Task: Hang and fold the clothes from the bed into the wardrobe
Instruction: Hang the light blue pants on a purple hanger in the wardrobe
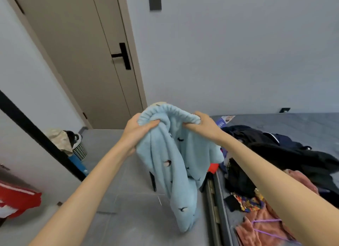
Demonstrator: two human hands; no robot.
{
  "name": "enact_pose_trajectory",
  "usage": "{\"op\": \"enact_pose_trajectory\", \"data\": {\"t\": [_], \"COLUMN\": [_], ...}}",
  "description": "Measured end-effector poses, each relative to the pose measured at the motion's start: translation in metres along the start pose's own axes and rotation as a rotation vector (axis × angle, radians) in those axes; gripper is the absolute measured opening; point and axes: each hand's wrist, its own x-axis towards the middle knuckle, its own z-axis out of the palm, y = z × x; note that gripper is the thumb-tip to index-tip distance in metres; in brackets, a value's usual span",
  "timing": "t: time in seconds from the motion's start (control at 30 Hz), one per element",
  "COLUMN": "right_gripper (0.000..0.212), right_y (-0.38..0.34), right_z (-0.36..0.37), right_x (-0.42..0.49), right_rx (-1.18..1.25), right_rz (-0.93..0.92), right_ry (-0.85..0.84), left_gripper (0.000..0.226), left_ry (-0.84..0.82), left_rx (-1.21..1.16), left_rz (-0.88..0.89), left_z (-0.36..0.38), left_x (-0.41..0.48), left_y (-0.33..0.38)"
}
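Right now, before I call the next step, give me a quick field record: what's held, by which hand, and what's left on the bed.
held item: light blue garment, small bird print, hanging free
left hand: grips its ribbed band
right hand: grips the same band, other end
bed: dark clothes pile, pink garment, not yet put away
background: closed door, laundry basket by the wall

Bright, even, soft-shadowed indoor light; slight overall softness, strong wide-angle bending at the edges
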Motion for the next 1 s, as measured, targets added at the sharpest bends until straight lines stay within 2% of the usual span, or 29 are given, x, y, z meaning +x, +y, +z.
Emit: {"op": "enact_pose_trajectory", "data": {"t": [0.13,0.17,0.23,0.3,0.33,0.5,0.67,0.8,0.93,1.0], "right_gripper": [0.041,0.042,0.032,0.02,0.015,0.005,0.02,0.007,0.022,0.026], "right_y": [0.017,0.023,0.044,0.066,0.077,0.139,0.209,0.278,0.362,0.41], "right_z": [-0.035,-0.042,-0.06,-0.076,-0.084,-0.113,-0.138,-0.141,-0.131,-0.12], "right_x": [-0.036,-0.044,-0.07,-0.097,-0.11,-0.153,-0.168,-0.176,-0.185,-0.189], "right_rx": [0.184,0.192,0.239,0.314,0.344,0.473,0.61,0.654,0.765,0.916], "right_rz": [0.142,0.157,0.211,0.276,0.31,0.464,0.606,0.685,0.859,0.958], "right_ry": [0.033,0.038,0.109,0.208,0.267,0.603,0.822,0.807,0.77,0.755], "left_gripper": [0.056,0.054,0.036,0.012,0.008,0.008,0.016,0.013,0.021,0.019], "left_ry": [-0.339,-0.383,-0.46,-0.491,-0.492,-0.478,-0.596,-0.645,-0.732,-0.82], "left_rx": [0.31,0.345,0.406,0.406,0.365,0.274,0.361,0.475,0.576,0.586], "left_rz": [0.104,0.123,0.168,0.205,0.188,0.083,0.084,0.009,-0.08,-0.106], "left_z": [0.047,0.06,0.1,0.139,0.157,0.239,0.331,0.407,0.479,0.506], "left_x": [0.015,0.014,0.01,0.003,0.0,0.003,0.008,0.024,0.037,0.034], "left_y": [-0.016,-0.019,-0.026,-0.032,-0.034,-0.045,-0.074,-0.122,-0.175,-0.193]}}
